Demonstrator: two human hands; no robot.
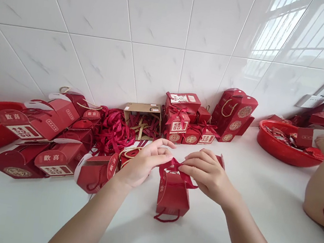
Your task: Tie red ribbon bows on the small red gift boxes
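A dark red ribbon runs between my hands above a small red gift box. The box stands on the white table in front of me, and a red cord handle hangs at its near side. My left hand pinches the ribbon between thumb and fingers at the upper left of the box. On the other side, my right hand is closed on the ribbon, its fingers bent and partly hiding it. A bit of another red item shows behind my right hand.
Several red boxes crowd the left, beside a heap of red ribbons. An open cardboard box holds ribbon strips. Finished-looking boxes and tall boxes line the wall. At right are a red basin and another person's arm.
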